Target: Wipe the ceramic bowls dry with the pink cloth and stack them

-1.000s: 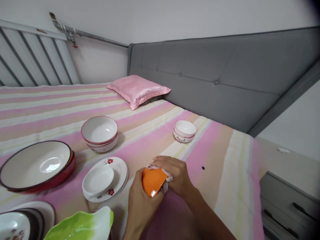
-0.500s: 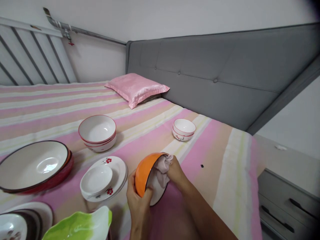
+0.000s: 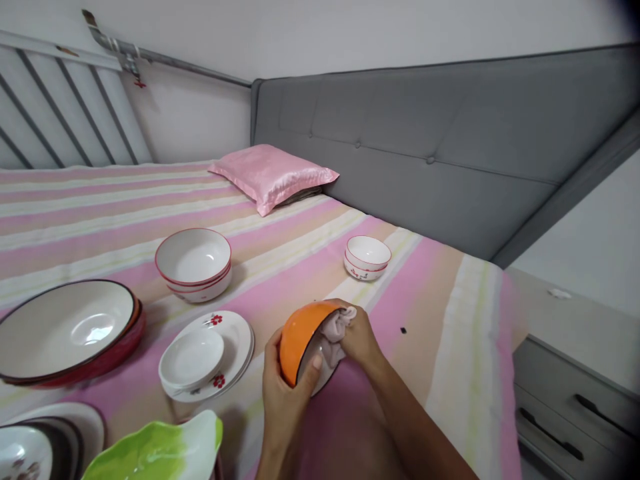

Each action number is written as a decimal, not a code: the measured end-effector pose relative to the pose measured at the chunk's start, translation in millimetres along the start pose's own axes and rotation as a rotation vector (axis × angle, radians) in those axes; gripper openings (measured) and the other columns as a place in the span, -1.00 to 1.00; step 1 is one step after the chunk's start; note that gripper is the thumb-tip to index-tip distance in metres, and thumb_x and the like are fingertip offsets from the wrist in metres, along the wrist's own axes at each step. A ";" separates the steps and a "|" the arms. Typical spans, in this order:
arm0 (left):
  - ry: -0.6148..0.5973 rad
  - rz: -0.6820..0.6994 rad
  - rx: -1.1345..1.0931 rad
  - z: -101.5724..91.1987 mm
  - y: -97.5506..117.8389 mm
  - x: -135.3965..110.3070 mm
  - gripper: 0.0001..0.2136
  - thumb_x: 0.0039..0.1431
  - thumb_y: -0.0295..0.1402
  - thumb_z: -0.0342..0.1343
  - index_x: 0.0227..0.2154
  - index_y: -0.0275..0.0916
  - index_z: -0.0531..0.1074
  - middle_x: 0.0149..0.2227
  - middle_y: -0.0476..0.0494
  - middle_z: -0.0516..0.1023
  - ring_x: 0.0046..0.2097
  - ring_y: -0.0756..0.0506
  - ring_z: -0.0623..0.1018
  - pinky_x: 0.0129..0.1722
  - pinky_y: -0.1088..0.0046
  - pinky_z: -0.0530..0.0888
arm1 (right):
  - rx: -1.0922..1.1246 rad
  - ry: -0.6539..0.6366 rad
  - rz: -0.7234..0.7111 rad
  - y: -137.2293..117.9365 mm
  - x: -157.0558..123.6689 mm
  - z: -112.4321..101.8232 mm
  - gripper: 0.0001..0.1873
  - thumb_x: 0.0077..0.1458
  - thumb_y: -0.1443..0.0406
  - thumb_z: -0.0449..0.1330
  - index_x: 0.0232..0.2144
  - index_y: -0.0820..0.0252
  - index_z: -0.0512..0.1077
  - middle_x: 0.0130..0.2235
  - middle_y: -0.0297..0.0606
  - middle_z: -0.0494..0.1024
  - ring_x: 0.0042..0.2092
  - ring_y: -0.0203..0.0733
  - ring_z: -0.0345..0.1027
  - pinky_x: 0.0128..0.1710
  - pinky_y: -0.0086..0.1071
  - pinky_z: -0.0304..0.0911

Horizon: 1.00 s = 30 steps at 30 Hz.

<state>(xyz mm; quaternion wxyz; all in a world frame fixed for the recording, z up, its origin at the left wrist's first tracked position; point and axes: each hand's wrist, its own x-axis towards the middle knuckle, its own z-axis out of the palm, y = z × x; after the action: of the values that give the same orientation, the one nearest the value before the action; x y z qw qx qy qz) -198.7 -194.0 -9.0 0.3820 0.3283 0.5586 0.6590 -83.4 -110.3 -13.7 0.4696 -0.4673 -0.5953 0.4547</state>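
An orange bowl (image 3: 305, 337) with a white inside and dark rim is tilted on its side above the bed, its opening turned to the right. My left hand (image 3: 287, 387) grips its lower left side, thumb over the rim. A pale pinkish cloth (image 3: 336, 330) is bunched against the bowl's inner wall and rim. My right hand (image 3: 360, 333) is closed on that cloth at the right of the rim; some of its fingers are hidden behind the bowl. Left of the bowl, a small white dish (image 3: 193, 359) rests on a stack of flowered white plates (image 3: 245, 340).
Stacked white bowls (image 3: 195, 257) and a smaller pair of bowls (image 3: 367, 253) stand on the striped bed. Large enamel-like bowls (image 3: 65, 327), a green leaf-shaped dish (image 3: 150, 450) and more plates (image 3: 90, 423) lie left. Behind are a pink pillow (image 3: 275, 173) and grey headboard (image 3: 400, 133).
The orange bowl and both hands have shifted slightly right and up. My left thumb has moved up along the rim, and the cloth has moved with my right hand.
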 end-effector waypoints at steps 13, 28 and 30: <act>-0.007 -0.141 -0.065 -6.9 -0.2 2.4 -0.57 -0.21 -0.32 0.15 -0.17 -0.29 0.46 -0.23 -0.15 0.59 -0.18 -0.22 0.53 -0.17 0.33 0.44 | -0.056 -0.169 -0.163 -0.5 -1.0 0.1 -0.66 -0.13 0.40 0.21 -0.21 0.18 0.52 -0.22 -0.25 0.60 -0.17 -0.14 0.47 -0.15 -0.38 0.33; -0.058 -0.618 -0.458 0.4 5.0 3.8 -0.49 0.07 -0.17 0.22 0.07 -0.25 0.38 -0.15 -0.25 0.62 -0.15 -0.19 0.61 -0.15 0.35 0.52 | -0.398 0.242 -0.561 -10.2 -6.7 -1.3 -0.48 -0.07 0.37 0.20 -0.01 0.15 0.22 -0.03 -0.11 0.40 0.00 -0.03 0.28 0.00 -0.15 0.22; -0.095 -0.578 -0.484 0.1 3.1 3.7 -0.46 0.07 -0.17 0.23 0.10 -0.25 0.36 -0.12 -0.25 0.61 -0.11 -0.20 0.60 -0.11 0.34 0.51 | -0.568 0.116 -0.707 -7.2 -8.7 5.7 -0.52 -0.04 0.42 0.14 -0.02 0.18 0.23 0.01 -0.08 0.37 0.05 -0.01 0.21 0.07 -0.09 0.14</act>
<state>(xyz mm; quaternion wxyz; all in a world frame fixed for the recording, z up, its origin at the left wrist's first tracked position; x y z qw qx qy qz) -200.9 -191.0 -5.9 0.6441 0.0875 0.4381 0.6210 -88.8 -120.6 -8.6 0.4816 -0.3705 -0.7921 0.0582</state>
